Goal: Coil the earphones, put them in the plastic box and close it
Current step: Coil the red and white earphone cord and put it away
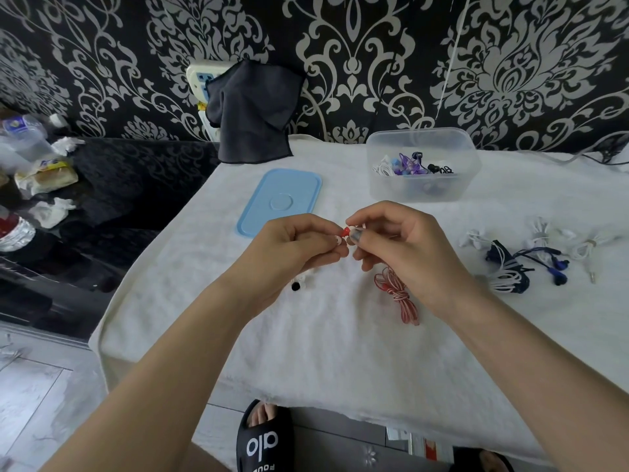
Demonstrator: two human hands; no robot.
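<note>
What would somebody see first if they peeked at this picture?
Two hands meet mid-table: the left hand and right hand pinch red-and-white earphones whose cable trails onto the white cloth. Behind them lie a blue lid and, to its right, an open plastic box with earphones inside.

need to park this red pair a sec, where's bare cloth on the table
Bare: the near cloth below both hands, and the strip between lid and box. Crowded: right side, with loose earphones.

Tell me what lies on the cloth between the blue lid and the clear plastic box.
Nothing: in the head view, only bare white cloth lies between the blue lid and the plastic box; they sit apart.
</note>
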